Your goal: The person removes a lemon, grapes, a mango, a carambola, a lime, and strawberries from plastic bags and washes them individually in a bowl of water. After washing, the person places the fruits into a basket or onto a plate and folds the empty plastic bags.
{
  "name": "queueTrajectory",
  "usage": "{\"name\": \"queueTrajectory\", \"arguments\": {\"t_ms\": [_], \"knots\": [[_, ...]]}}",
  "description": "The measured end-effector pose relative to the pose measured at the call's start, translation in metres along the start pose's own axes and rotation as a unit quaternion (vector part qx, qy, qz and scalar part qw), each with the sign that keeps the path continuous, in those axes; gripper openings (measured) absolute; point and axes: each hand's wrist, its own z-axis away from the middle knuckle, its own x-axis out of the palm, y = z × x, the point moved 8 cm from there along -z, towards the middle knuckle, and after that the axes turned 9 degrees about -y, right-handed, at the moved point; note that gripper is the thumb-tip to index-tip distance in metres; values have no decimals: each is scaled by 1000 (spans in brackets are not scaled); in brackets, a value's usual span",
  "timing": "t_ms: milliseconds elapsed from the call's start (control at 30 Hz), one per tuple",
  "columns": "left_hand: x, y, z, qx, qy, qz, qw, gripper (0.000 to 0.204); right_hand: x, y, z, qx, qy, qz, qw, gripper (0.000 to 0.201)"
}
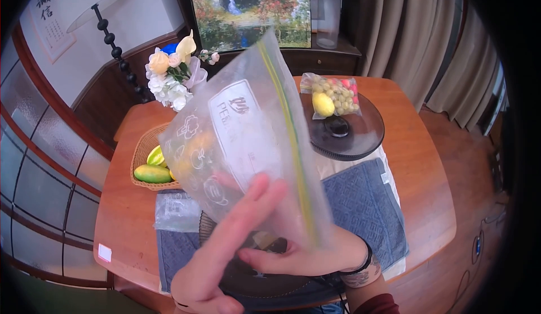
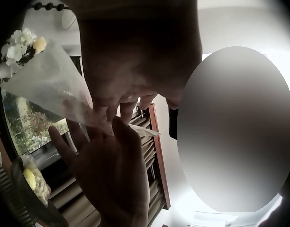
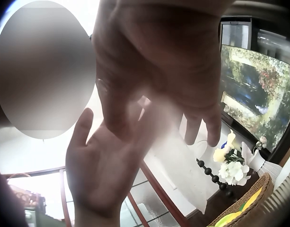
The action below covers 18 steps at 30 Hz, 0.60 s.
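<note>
Dark red sleeve (image 1: 378, 304), black wristband (image 1: 365, 259), apparently a forearm tattoo (image 1: 362, 277).

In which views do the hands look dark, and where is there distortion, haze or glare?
Head view: fisheye curving, dark corners, the translucent plastic bag with its yellow-green zip strip blurred towards the bottom; left wrist view: left hand and right hand both dark, glare at lower right; right wrist view: right hand shadowed, whitish haze at its lower edge, glare at left.

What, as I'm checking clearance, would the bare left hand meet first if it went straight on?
Probably the translucent printed plastic bag with a yellow-green seal; the left hand overlaps it in view, depth unclear.
</note>
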Motion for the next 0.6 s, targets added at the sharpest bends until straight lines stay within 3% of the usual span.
{"name": "queueTrajectory", "arguments": {"t_ms": [67, 133, 167, 233, 300, 333, 367, 433, 467, 533, 567, 600], "knots": [[5, 3, -8, -6, 5, -13, 1000, 84, -3, -9, 0, -9, 11, 97, 995, 71], [-2, -1, -8, -7, 31, -25, 999, 74, -10, -3, 4, 51, 22, 73, 996, 67], [-14, 2, -2, 54, 49, -55, 996, 71, -12, 0, 6, 71, 25, 65, 995, 65], [-18, 10, 1, 114, 67, -86, 988, 68, -28, 9, 14, 54, 145, -188, 970, 59], [-46, 9, 15, 14, 308, -178, 934, 60, -40, 9, 16, 34, 172, -204, 963, 53], [-51, 8, 13, -31, 334, -242, 910, 56, -46, 10, 17, 18, 154, -212, 965, 50], [-54, 6, 10, -31, 334, -242, 910, 56, -50, 8, 18, 2, 136, -220, 966, 47], [-63, -13, 9, -125, 344, -219, 905, 56, -57, 4, 23, 5, 168, -232, 958, 38], [-66, -14, 11, -124, 344, -219, 904, 56, -62, 5, 28, 23, 203, -230, 952, 32], [-67, -35, 10, -196, 276, -116, 934, 54, -67, 7, 32, 41, 236, -228, 944, 28], [-72, -35, 12, -196, 277, -116, 934, 54, -67, 4, 32, 12, 239, -248, 939, 27], [-70, -46, 11, -231, 238, -39, 942, 53, -68, 1, 32, -17, 241, -268, 933, 27]]}}
